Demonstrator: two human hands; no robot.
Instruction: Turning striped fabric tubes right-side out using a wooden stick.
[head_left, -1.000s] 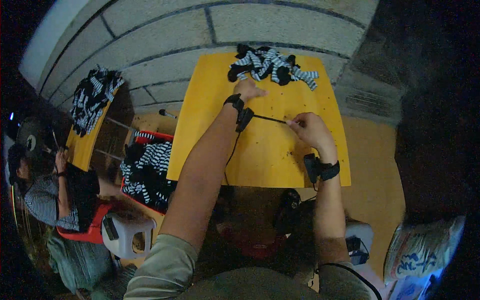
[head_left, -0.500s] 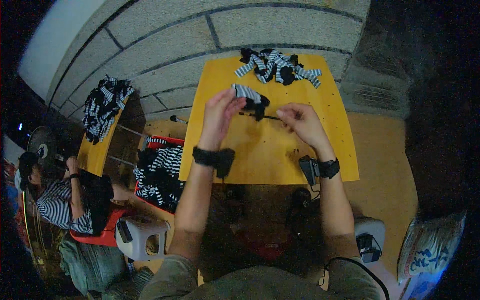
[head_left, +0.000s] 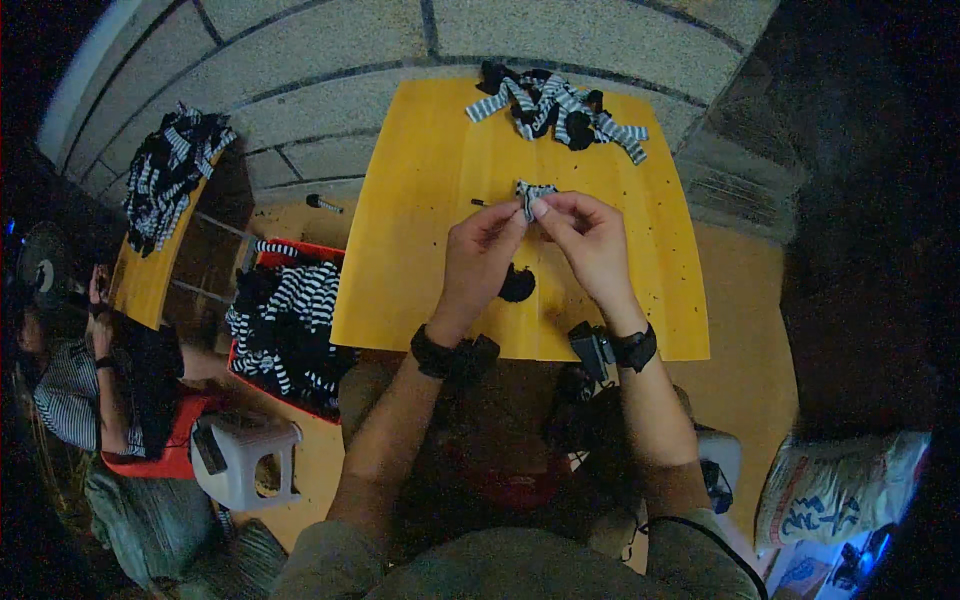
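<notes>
A small grey-and-white striped sock (head_left: 535, 190) is held over the middle of the yellow table, its top edge bunched between my fingertips. My left hand (head_left: 482, 250) pinches it from the left. From the right, my right hand (head_left: 588, 238) grips it with thumb and forefinger, the two hands nearly touching. A black fabric clump (head_left: 517, 283) shows on the table below and between my hands; whether it joins the sock I cannot tell. Just beyond my left fingers lies a thin dark stick-like tool (head_left: 479, 202), mostly hidden by the hand.
Striped socks (head_left: 560, 110) lie heaped at the yellow table's (head_left: 390, 250) far edge. To the left stand a red crate (head_left: 285, 385) of striped fabric, a second table with a pile (head_left: 175, 180), a white stool (head_left: 250, 455) and a seated person (head_left: 85, 390). A sack (head_left: 840, 490) stands at right.
My right hand has moved left and now grips the sock together with my left hand. The dark tool near the right fingers is now largely covered. The view has shifted slightly.
</notes>
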